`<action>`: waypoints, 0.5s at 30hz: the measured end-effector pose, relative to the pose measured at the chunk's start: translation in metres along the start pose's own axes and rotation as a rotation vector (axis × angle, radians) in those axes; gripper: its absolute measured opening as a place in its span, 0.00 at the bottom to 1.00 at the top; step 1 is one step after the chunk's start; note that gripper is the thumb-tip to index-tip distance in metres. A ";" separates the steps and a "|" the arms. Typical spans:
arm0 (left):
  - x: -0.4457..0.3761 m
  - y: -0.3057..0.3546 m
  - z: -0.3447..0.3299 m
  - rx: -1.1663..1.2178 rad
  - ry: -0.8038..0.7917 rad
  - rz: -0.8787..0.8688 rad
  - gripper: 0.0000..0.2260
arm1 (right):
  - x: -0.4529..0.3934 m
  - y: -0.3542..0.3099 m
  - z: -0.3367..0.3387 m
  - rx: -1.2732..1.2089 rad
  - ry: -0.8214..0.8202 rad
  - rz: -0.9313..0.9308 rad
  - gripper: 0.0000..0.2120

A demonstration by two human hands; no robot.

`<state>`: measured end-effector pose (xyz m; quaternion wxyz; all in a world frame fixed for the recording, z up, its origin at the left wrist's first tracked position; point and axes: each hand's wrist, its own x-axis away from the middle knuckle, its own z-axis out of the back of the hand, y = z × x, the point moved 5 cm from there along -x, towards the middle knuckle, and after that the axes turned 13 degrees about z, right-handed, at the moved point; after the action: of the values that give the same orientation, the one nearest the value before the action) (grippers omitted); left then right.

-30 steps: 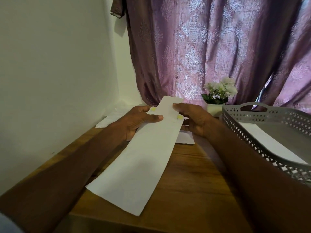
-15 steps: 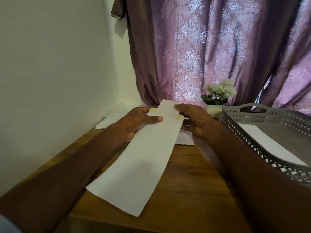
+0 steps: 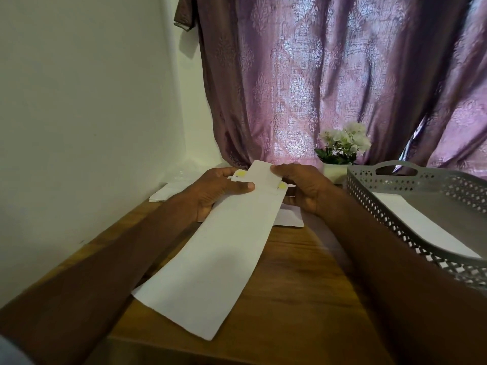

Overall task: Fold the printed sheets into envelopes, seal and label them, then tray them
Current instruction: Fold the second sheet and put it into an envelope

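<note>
Long envelope in both hands' grip — tray rim just right.

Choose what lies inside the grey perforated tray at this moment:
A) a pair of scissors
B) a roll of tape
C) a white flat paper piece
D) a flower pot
C: a white flat paper piece lies on the floor of the grey tray, beside the hands' workspace.

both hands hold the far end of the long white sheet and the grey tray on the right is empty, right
Not quite: the grey tray is not empty. The head view shows a white sheet lying in it. The rest holds: the left hand and right hand hold the far end of the long white sheet.
</note>
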<state>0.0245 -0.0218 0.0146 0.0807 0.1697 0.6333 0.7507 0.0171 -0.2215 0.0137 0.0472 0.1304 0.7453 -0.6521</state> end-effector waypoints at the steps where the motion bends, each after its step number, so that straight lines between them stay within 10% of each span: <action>1: -0.001 0.000 0.001 0.001 0.002 0.001 0.18 | 0.000 0.001 0.000 0.001 -0.011 -0.010 0.09; 15: -0.003 -0.001 0.003 -0.011 0.027 -0.006 0.21 | -0.002 0.004 -0.001 -0.025 -0.051 -0.047 0.12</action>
<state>0.0285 -0.0202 0.0139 0.0753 0.1573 0.6306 0.7563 0.0205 -0.2206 0.0103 0.0528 0.0957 0.7548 -0.6468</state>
